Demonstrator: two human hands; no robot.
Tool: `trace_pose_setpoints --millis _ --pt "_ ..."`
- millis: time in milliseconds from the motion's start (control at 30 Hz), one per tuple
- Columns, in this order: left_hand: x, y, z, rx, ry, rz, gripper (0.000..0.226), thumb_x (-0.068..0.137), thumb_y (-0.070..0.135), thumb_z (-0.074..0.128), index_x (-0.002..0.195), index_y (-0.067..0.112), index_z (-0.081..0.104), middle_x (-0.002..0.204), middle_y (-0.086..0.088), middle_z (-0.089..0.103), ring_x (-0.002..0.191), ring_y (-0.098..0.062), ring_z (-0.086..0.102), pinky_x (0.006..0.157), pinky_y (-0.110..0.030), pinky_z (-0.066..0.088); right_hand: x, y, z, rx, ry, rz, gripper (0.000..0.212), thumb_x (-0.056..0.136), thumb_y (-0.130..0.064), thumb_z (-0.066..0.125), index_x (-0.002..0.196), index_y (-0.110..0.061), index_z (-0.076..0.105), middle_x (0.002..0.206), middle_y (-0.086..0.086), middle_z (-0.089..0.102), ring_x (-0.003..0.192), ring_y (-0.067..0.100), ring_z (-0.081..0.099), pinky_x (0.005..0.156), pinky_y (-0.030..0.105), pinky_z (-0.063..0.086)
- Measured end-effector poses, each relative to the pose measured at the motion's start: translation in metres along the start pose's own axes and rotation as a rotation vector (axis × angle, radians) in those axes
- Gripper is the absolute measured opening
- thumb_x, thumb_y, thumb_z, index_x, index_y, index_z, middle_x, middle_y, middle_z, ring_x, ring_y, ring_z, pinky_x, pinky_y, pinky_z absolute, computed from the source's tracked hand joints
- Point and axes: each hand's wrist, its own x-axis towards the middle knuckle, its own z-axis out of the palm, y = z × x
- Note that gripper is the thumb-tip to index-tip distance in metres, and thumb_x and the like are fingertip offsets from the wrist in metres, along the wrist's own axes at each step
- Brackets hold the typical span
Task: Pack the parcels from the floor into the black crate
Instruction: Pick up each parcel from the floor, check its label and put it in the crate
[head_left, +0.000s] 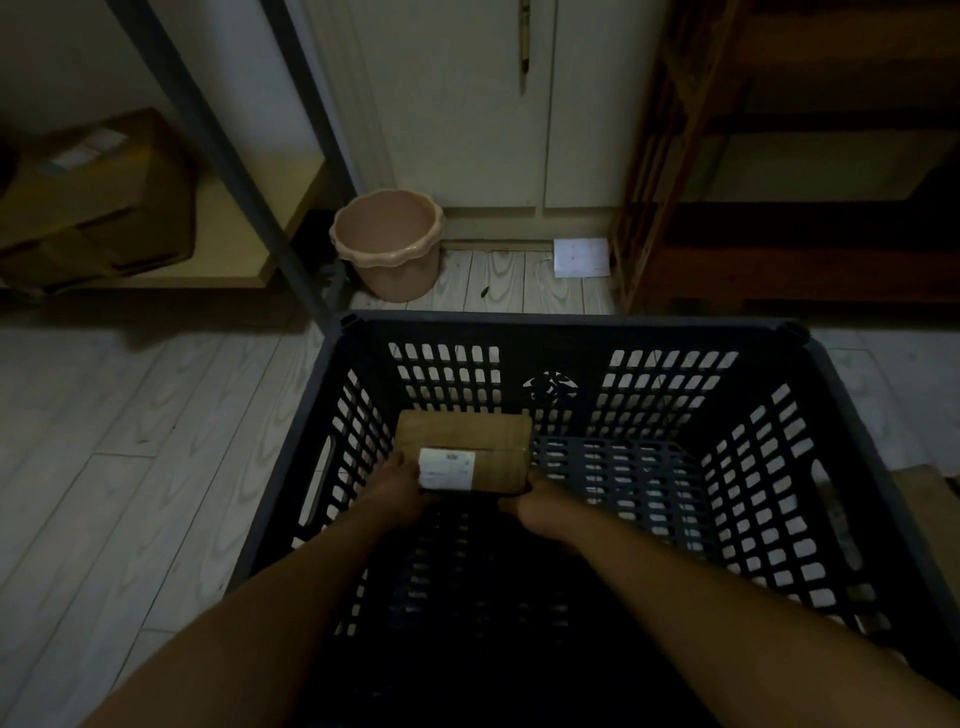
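A black slotted crate (571, 325) stands on the floor in front of me. Inside it, near the far left corner, is a small brown cardboard parcel (483, 441) with a white label on its near left part. My left hand (397, 486) grips the parcel's near left edge and my right hand (535, 504) grips its near right corner. Both forearms reach down into the crate. The crate's near floor is dark and hard to read.
A pink plastic bin (389, 244) stands behind the crate. A shelf at the left holds a cardboard box (98, 192). A white envelope (582, 257) leans by the dark wooden rack (779, 156) at the right. Another brown piece (930, 488) shows at the right edge.
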Motion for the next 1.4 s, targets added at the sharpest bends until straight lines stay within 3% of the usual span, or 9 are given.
trace_pose_setpoints --millis 100,300,433,533,667,800,967,1133,1400 --pt "0.0 0.0 -0.007 -0.003 -0.067 0.048 0.07 0.093 0.041 0.052 0.149 0.015 0.02 0.154 -0.013 0.02 0.14 -0.03 0.025 0.115 -0.034 0.022 0.003 0.001 0.0 -0.009 -0.009 0.011 0.055 0.094 -0.021 0.054 0.145 -0.017 0.032 0.143 0.011 0.043 0.123 0.028 0.049 0.098 0.029 0.041" --pt "0.009 -0.009 0.007 0.042 -0.134 -0.032 0.098 0.088 0.053 0.052 0.15 0.012 -0.012 0.156 -0.017 -0.018 0.145 -0.035 -0.008 0.119 -0.04 0.006 0.012 0.004 -0.005 -0.027 -0.051 0.019 0.058 0.094 -0.018 0.054 0.145 -0.016 0.028 0.141 0.01 0.043 0.125 0.027 0.046 0.098 0.027 0.039" --pt "0.002 0.0 -0.006 0.02 -0.102 -0.013 0.095 0.086 0.055 0.054 0.151 0.014 -0.003 0.157 -0.017 -0.007 0.144 -0.037 0.002 0.118 -0.042 0.014 0.003 -0.003 -0.015 -0.021 -0.023 -0.051 0.045 0.096 -0.019 0.05 0.139 -0.012 0.04 0.139 0.009 0.047 0.123 0.029 0.049 0.105 0.031 0.039" --pt "-0.025 0.021 -0.04 -0.021 -0.095 -0.014 0.098 0.077 0.066 0.053 0.151 0.015 0.014 0.157 -0.017 0.006 0.144 -0.036 0.01 0.117 -0.041 0.017 -0.036 -0.014 -0.046 0.011 0.031 -0.059 0.062 0.085 -0.035 0.063 0.14 -0.019 0.039 0.136 0.005 0.05 0.117 0.023 0.053 0.103 0.03 0.042" --pt "-0.098 0.066 -0.112 -0.076 -0.075 0.014 0.074 0.092 0.038 0.054 0.149 0.012 0.015 0.157 -0.016 0.008 0.144 -0.032 0.011 0.116 -0.039 0.014 -0.116 -0.043 -0.106 -0.065 0.082 -0.018 0.067 0.079 -0.037 0.064 0.138 -0.02 0.039 0.13 0.007 0.054 0.113 0.022 0.055 0.099 0.032 0.045" --pt "-0.178 0.116 -0.196 -0.083 -0.074 0.075 0.064 0.095 0.033 0.052 0.148 0.014 0.022 0.156 -0.016 0.015 0.143 -0.032 0.013 0.115 -0.039 0.016 -0.218 -0.108 -0.167 -0.083 0.116 -0.019 0.053 0.083 -0.034 0.062 0.132 -0.023 0.046 0.125 0.001 0.057 0.111 0.019 0.056 0.1 0.031 0.044" --pt "-0.283 0.172 -0.301 -0.125 -0.074 0.095 0.069 0.087 0.039 0.061 0.144 0.019 0.03 0.146 -0.013 0.029 0.135 -0.034 0.029 0.111 -0.052 0.03 -0.354 -0.178 -0.233 -0.095 0.177 -0.006 0.031 0.089 -0.027 0.059 0.118 -0.016 0.055 0.112 0.004 0.062 0.096 0.017 0.06 0.075 0.023 0.048" --pt "-0.393 0.234 -0.377 -0.162 -0.05 0.103 0.08 0.088 0.045 0.058 0.151 0.022 0.014 0.159 -0.008 0.003 0.146 -0.03 0.009 0.116 -0.046 0.016 -0.492 -0.225 -0.291 -0.165 0.261 0.035 0.067 0.094 -0.036 0.054 0.15 -0.012 0.025 0.153 0.009 0.031 0.135 0.026 0.038 0.101 0.025 0.033" --pt "-0.518 0.321 -0.43 -0.137 -0.01 0.438 0.075 0.092 0.046 0.051 0.151 0.019 0.014 0.159 -0.003 0.01 0.146 -0.023 0.012 0.117 -0.036 0.014 -0.675 -0.219 -0.326 -0.111 0.579 0.086 0.066 0.095 -0.039 0.053 0.151 -0.018 0.024 0.155 0.007 0.027 0.138 0.028 0.034 0.107 0.034 0.033"
